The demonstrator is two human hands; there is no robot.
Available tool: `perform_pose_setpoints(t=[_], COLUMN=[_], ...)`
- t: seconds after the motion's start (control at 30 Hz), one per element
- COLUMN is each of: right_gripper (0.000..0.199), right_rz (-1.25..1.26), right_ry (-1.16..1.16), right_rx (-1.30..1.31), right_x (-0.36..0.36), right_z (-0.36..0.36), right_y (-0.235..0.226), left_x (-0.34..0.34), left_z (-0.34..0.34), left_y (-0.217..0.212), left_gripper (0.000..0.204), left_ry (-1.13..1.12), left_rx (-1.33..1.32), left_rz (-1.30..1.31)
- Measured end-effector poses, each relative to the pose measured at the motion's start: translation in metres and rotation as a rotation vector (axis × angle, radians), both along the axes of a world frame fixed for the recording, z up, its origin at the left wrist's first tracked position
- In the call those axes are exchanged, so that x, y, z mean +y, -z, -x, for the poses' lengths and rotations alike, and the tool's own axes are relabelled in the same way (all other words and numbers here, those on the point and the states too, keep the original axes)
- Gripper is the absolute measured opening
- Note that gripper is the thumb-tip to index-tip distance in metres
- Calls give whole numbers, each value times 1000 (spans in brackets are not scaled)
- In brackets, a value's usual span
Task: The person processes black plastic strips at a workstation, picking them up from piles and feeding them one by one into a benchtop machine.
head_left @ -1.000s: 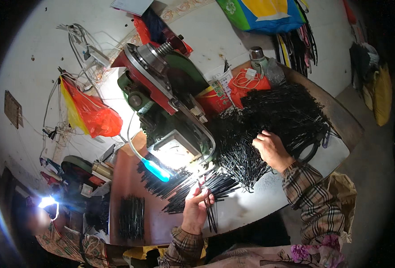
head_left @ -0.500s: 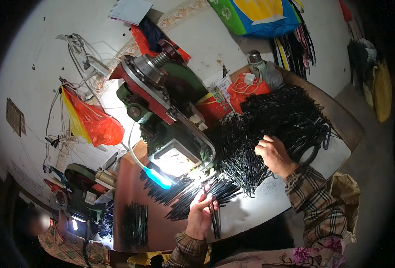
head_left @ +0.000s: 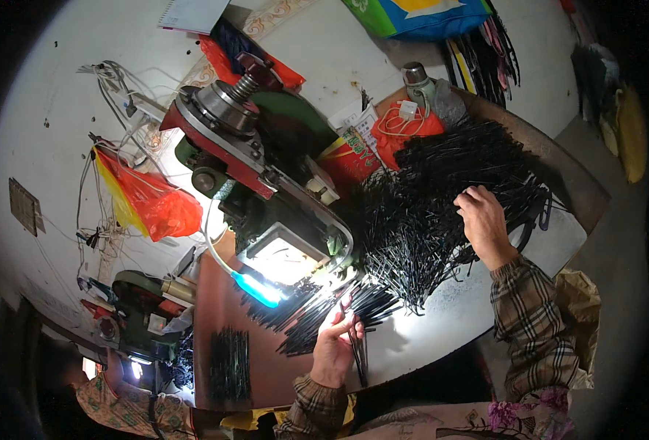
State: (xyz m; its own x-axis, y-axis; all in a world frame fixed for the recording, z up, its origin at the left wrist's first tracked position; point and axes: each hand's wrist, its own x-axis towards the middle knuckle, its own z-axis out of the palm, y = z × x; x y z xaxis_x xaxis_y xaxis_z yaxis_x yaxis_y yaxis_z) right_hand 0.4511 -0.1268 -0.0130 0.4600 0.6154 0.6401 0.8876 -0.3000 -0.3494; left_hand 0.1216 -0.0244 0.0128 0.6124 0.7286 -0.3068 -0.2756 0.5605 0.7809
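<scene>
Low in the middle, my left hand point(head_left: 333, 350) is closed around a few thin black strips point(head_left: 360, 359) that hang below its fingers. Its fingertips are just under the green and red bench press point(head_left: 284, 213), beside a row of black strips point(head_left: 313, 323) lying at the machine's foot. My right hand point(head_left: 484, 226) rests at the near right side of a large tangled heap of black strips point(head_left: 449, 158). Its fingers are bent inward on the heap; whatever they grip is hidden from view.
A lit blue-white lamp point(head_left: 258, 290) on a bendy neck shines beside the press. Another strip bundle point(head_left: 229, 363) lies left on the table. Behind the heap are a red bag point(head_left: 407, 136) and a flask point(head_left: 416, 79). A person point(head_left: 123, 400) sits at a second machine, lower left.
My right hand has moved right and slightly up along the heap. My left hand keeps the strips in nearly the same place by the press. The whole view has shifted a little.
</scene>
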Motion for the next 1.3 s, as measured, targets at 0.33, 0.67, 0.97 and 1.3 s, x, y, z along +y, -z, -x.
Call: perform_pose_setpoints(t=[0.33,0.67,0.97,1.3], right_gripper=[11,26,12,11], right_rz=[-158,-70,18,170], right_ry=[-168,-431,-686,-830], right_rx=[-102,-310,324,64], right_x=[3,24,72,89], right_z=[3,38,124,135], right_y=[-5,-52,-53,-33], left_x=[-6,-2,16,31], left_z=[-5,-5,-19,8], left_y=[-7,-11,-13,11], left_gripper=[43,38,38,23], left_ry=[39,81,-16,-72], left_rx=[174,181,70,-14], left_rz=[-131,-246,-211,-186])
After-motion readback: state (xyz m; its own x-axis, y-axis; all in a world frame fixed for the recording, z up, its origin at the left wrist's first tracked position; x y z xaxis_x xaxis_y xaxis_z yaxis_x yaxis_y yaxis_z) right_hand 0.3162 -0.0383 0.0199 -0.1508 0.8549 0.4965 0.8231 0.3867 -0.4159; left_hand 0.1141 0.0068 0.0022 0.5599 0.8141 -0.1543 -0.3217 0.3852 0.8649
